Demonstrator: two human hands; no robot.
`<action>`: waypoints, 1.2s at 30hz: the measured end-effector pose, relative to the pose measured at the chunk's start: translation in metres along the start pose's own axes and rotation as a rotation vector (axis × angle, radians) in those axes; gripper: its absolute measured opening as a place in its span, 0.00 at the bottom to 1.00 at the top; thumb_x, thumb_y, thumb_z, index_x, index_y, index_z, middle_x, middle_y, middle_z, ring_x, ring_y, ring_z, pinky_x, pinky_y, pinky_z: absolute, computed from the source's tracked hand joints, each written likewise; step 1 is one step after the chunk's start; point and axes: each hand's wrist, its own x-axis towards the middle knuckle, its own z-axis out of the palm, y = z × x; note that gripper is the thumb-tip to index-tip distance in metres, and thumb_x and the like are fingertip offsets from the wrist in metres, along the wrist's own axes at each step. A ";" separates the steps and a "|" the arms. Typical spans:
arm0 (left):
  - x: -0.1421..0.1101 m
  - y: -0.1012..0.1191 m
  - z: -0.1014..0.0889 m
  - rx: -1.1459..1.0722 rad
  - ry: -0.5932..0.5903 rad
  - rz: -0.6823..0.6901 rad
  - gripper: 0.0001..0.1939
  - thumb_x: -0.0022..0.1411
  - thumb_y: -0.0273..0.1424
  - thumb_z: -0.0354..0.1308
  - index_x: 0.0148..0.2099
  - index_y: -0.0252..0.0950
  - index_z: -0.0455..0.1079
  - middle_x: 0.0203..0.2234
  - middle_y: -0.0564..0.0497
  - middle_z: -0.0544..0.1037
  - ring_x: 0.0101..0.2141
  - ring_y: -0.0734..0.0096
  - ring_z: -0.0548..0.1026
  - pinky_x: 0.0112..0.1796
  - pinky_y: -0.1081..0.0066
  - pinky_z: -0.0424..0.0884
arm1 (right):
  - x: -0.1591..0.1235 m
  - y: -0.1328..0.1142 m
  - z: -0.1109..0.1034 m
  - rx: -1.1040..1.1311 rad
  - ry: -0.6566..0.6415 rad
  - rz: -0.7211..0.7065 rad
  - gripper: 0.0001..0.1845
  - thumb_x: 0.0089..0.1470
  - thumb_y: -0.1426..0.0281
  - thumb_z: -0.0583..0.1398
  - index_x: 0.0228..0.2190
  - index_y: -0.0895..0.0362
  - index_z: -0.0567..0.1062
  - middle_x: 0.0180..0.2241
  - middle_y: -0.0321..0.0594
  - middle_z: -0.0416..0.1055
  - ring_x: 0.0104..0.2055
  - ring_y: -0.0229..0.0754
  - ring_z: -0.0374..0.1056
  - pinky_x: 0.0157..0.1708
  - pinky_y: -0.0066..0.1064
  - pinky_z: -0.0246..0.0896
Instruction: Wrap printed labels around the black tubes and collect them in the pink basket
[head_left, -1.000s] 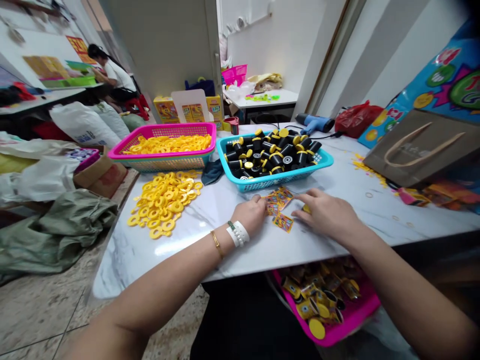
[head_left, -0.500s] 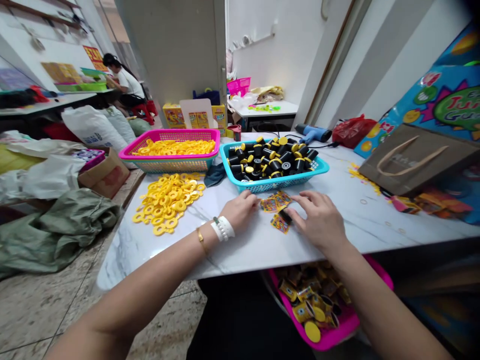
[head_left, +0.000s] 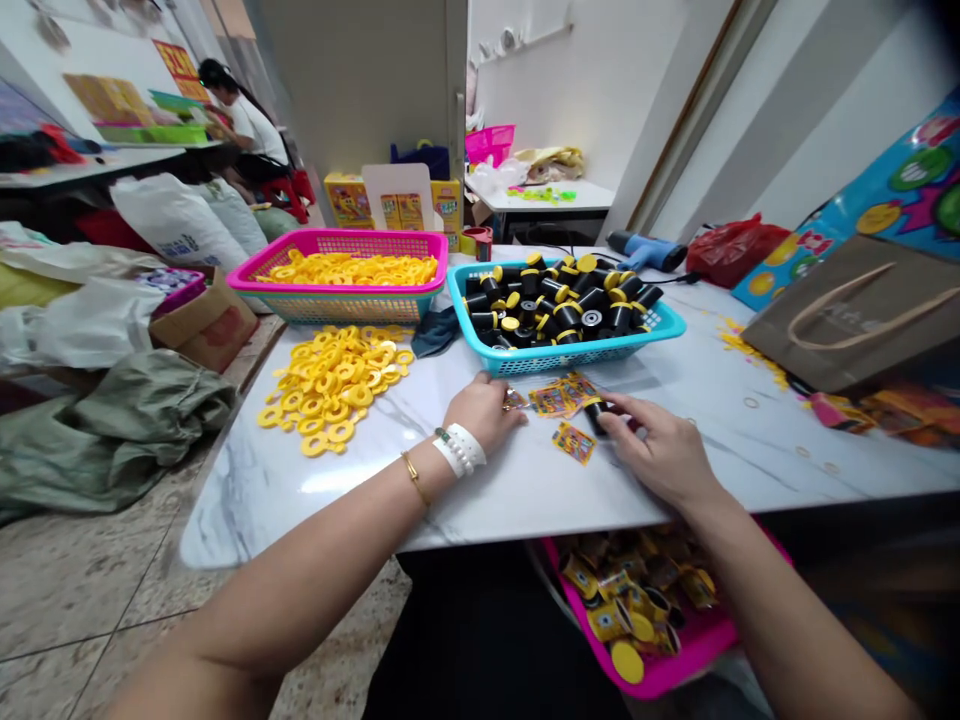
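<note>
The right hand (head_left: 661,447) grips a black cylinder (head_left: 597,418) just above or on the surface (head_left: 517,500); its fingers (head_left: 630,406) are closed on the near-right side of the piece, the thumb nearest the person. The cylinder's long axis runs mainly away from the person, its far end leaning slightly left; a yellowish edge shows at that end, too small to tell whether it is a cap or print. Whether the cylinder stands or lies is unclear. Its far end is at the right edge of a group of printed labels (head_left: 553,401), which spread from left to right, and contact between them cannot be made out. A single loose label (head_left: 574,442) lies nearer the person, just left of the cylinder, its long axis slanting from far left to near right. The left hand (head_left: 480,415) rests to the left, its fingers curled in at a small shiny printed piece (head_left: 514,398); whether they pinch it or merely touch it cannot be told. Beyond the hands, a cyan basket (head_left: 525,362) holds many black cylinders (head_left: 559,312) with yellow ends, pointing every which way. Yellow rings (head_left: 341,385) lie heaped to the left.
</note>
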 end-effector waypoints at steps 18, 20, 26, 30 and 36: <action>-0.040 -0.003 -0.007 -0.261 0.497 0.531 0.06 0.69 0.31 0.53 0.45 0.36 0.69 0.33 0.50 0.79 0.30 0.76 0.76 0.33 0.76 0.72 | -0.013 -0.046 -0.011 0.498 0.224 0.309 0.18 0.57 0.53 0.60 0.39 0.55 0.74 0.32 0.44 0.77 0.31 0.45 0.72 0.30 0.35 0.67; -0.046 0.000 -0.006 -0.220 0.450 0.635 0.06 0.70 0.30 0.51 0.45 0.37 0.69 0.35 0.48 0.80 0.34 0.73 0.78 0.34 0.74 0.73 | -0.016 -0.069 -0.007 0.762 -0.041 0.331 0.21 0.58 0.50 0.59 0.35 0.56 0.75 0.23 0.39 0.73 0.23 0.41 0.69 0.24 0.31 0.64; -0.052 0.008 -0.017 -0.418 0.400 0.681 0.13 0.65 0.35 0.59 0.49 0.36 0.68 0.38 0.46 0.79 0.37 0.67 0.77 0.37 0.69 0.75 | 0.001 -0.083 -0.001 0.822 -0.243 0.181 0.15 0.59 0.58 0.60 0.30 0.56 0.75 0.24 0.35 0.71 0.23 0.36 0.64 0.24 0.27 0.60; -0.039 0.005 -0.020 -0.681 0.070 0.300 0.24 0.58 0.43 0.64 0.52 0.34 0.69 0.37 0.45 0.78 0.31 0.69 0.74 0.33 0.68 0.73 | 0.008 -0.078 -0.004 0.712 -0.306 0.012 0.11 0.59 0.62 0.61 0.30 0.56 0.77 0.25 0.35 0.71 0.26 0.37 0.65 0.27 0.28 0.61; -0.023 -0.007 -0.012 -1.191 -0.342 0.009 0.15 0.56 0.39 0.66 0.38 0.31 0.72 0.26 0.52 0.75 0.25 0.76 0.70 0.28 0.75 0.68 | 0.005 -0.078 0.012 0.751 -0.046 0.180 0.14 0.57 0.59 0.62 0.27 0.55 0.76 0.27 0.38 0.73 0.29 0.41 0.68 0.30 0.31 0.64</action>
